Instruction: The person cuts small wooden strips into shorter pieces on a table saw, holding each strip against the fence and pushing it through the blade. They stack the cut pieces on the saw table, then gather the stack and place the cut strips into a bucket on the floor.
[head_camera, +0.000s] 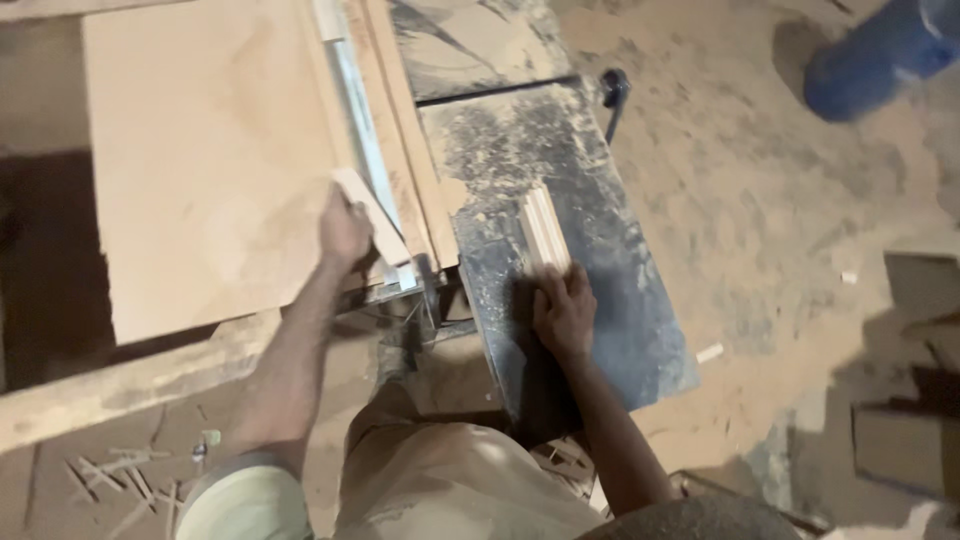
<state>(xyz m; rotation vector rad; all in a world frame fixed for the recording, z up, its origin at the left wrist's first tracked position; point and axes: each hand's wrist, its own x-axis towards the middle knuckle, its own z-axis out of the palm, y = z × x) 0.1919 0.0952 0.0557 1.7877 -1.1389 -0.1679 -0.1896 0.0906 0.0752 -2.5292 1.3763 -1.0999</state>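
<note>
Left hand sits mid-frame, fingers wrapped around a pale wood strip at the edge of the big board filling the upper left. Right hand lies flat, fingers pressing a small stack of thin wood slats on the dusty dark metal table, center frame. Sawdust floor everywhere on the right.

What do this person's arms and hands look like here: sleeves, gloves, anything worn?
Both hands are bare, no gloves: left hand, right hand. Forearms are uncovered. A pale, light-coloured short sleeve shows at the left upper arm. No watch, rings or wristbands are visible.
</note>
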